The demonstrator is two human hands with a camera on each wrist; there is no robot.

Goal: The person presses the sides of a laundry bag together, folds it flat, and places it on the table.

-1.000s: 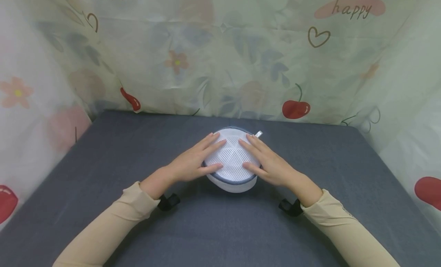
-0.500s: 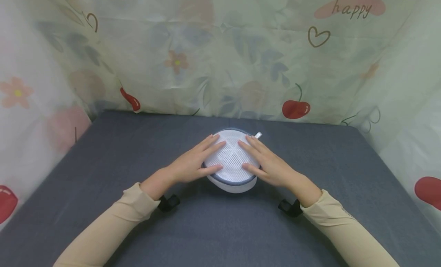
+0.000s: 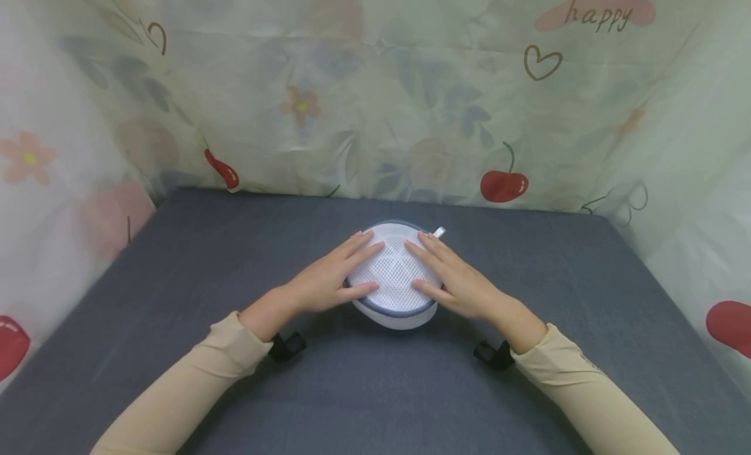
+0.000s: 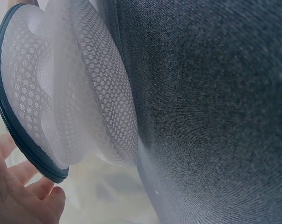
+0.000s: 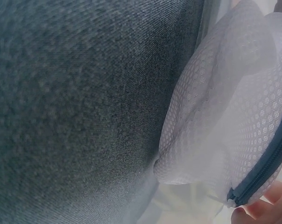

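Observation:
A round white mesh laundry bag [image 3: 396, 272] with a dark blue-grey zipper round its upper rim stands on the table in the head view. My left hand [image 3: 323, 272] rests on the bag's top from the left, fingers spread and nearly straight. From the right, my right hand [image 3: 463, 279] lies on it the same way. In the left wrist view the bag's mesh side [image 4: 106, 79] sags in folds beneath the zipper [image 4: 19, 135]. The right wrist view shows the zipper's end [image 5: 236, 196] close to the right fingertips [image 5: 241, 215]. A small white tab [image 3: 439, 232] sticks out at the back right.
A dark grey cloth covers the table [image 3: 375, 396]. Behind it and at both sides hangs a pale curtain [image 3: 381, 116] printed with flowers, hearts and cherries. Black straps [image 3: 287, 346] with cameras sit under both wrists.
The top of the bag, with both hands on it, has sunk very slightly. Finger positions on the mesh stay about the same.

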